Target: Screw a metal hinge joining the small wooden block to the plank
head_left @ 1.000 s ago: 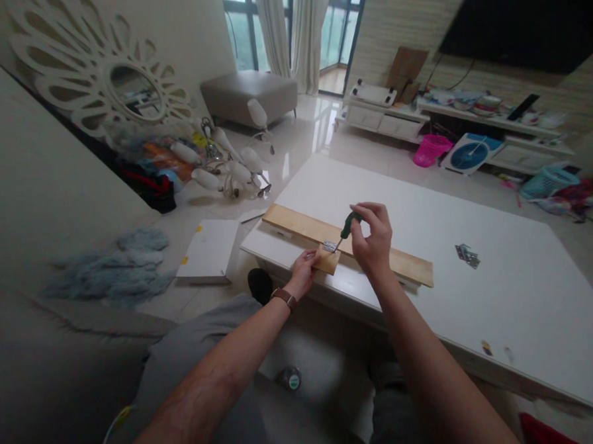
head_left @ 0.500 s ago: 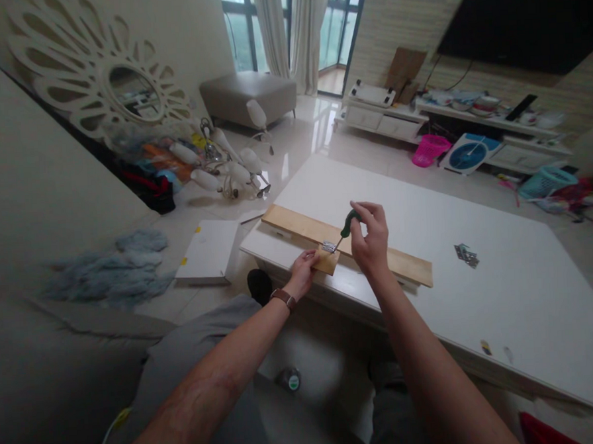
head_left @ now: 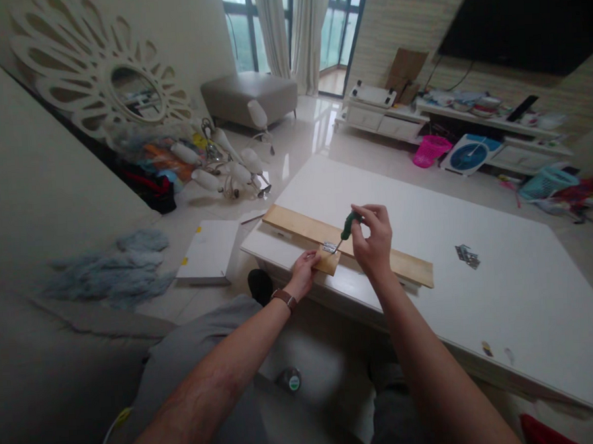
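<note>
Left hand (head_left: 303, 273): grip closed, fingers and thumb pinching the left edge of the small wooden piece; brown-strapped watch (head_left: 284, 299) on the wrist.
Right hand (head_left: 374, 239): grip closed around the green handle of the screwdriver, fingers bent, thumb on the near side.
Screwdriver (head_left: 349, 224): tilted, handle up and to the right, shaft running down left to the hinge; exact contact of the tip too small to tell.
Small wooden piece (head_left: 327, 264): at the near edge of the table, just in front of the long board.
Hinge (head_left: 329, 246): silver metal, lying where the small wooden piece meets the long board; whether fastened, cannot tell.
Long board (head_left: 292, 223): pale wood, laid along the near side of the table, slightly raised above its surface.
Table (head_left: 522, 256): white, broad, low.
Loose metal parts (head_left: 467, 256): grouped on the table, well to the right of the right hand.
Floor, left: white box-like panel (head_left: 209, 250) with yellow marks, beside the table.
</note>
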Action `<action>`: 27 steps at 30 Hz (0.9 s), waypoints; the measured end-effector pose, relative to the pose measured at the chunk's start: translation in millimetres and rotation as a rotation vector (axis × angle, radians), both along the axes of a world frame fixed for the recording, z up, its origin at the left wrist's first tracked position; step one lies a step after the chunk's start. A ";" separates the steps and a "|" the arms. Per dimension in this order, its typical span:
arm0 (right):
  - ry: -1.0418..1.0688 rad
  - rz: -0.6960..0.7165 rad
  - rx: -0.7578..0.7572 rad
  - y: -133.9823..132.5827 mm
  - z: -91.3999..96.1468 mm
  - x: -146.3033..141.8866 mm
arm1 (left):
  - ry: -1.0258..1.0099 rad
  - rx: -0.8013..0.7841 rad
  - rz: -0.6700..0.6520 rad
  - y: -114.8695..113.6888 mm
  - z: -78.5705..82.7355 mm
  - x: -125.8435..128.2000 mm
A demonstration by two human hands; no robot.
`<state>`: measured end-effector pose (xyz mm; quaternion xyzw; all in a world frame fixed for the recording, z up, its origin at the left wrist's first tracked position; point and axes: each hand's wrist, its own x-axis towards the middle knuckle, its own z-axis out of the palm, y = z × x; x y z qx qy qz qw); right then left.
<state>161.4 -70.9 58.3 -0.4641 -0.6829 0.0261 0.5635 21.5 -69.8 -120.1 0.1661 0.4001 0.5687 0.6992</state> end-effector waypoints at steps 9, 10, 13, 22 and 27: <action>-0.023 -0.074 0.031 0.9 -0.3 2.1 | -0.017 0.002 0.006 -0.9 1.3 -1.1; -0.019 -0.046 0.026 1.0 -0.5 2.1 | -0.016 -0.001 0.009 -0.7 1.3 -0.9; -0.018 0.001 0.030 0.6 -0.2 2.0 | -0.008 -0.006 0.007 -0.8 1.6 -0.6; -0.022 -0.042 0.018 -0.2 0.8 3.4 | -0.017 0.002 -0.009 -1.7 2.5 -1.2; -0.026 0.016 -0.002 -0.8 1.5 1.8 | -0.022 -0.004 0.010 -1.6 3.5 0.3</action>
